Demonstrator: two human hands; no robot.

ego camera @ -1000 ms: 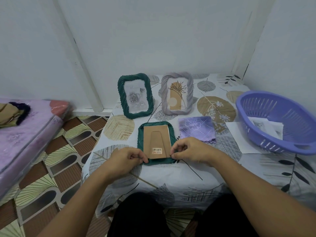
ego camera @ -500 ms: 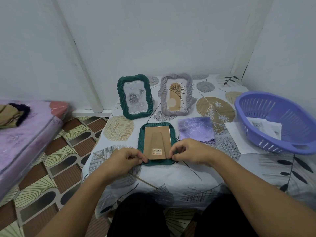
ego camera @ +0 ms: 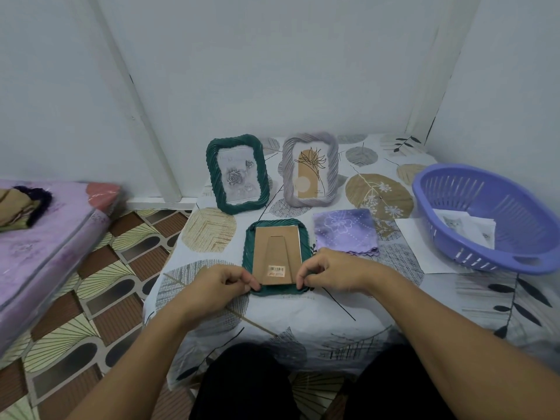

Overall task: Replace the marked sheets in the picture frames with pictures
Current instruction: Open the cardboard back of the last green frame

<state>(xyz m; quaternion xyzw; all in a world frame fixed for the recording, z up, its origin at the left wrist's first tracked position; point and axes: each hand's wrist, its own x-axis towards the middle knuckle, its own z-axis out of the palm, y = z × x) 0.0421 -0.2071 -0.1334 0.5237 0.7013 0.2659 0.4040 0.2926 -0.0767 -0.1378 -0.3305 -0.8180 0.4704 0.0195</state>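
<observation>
Green frame (ego camera: 277, 291), face down: lies flat on the table's leaf-print cloth (ego camera: 288, 316), between the two hands. Brown cardboard backing (ego camera: 277, 253) faces up, with a folded stand flap and a barcode sticker (ego camera: 276, 271) near its lower edge, midway between the fingertips.

Left hand (ego camera: 218, 286): fingers curled, tips pinching at the lower left corner of the backing and frame edge.

Right hand (ego camera: 333, 272): fingers curled, tips pinching at the lower right corner of the backing. Whether either hand grips the card alone or the frame rim as well cannot be told.

Lilac cloth (ego camera: 345, 231), floral print, folded: just beyond the right hand's fingers, beside the flat frame.

Green frame, standing (ego camera: 238, 174): beyond the left fingers, upright and leaning back, showing a grey rose picture.

Grey frame, standing (ego camera: 310, 169): beyond the right fingers, beside the standing green one, showing a tan and line-drawn plant print.

Purple slotted basket (ego camera: 454, 237): well to the right of the right hand, holding printed sheets (ego camera: 466, 225), one with a cat. A white sheet (ego camera: 415, 237) lies partly under its near rim.

Pink mattress (ego camera: 45, 237): far left of the left hand, on a patterned floor (ego camera: 106, 283).
</observation>
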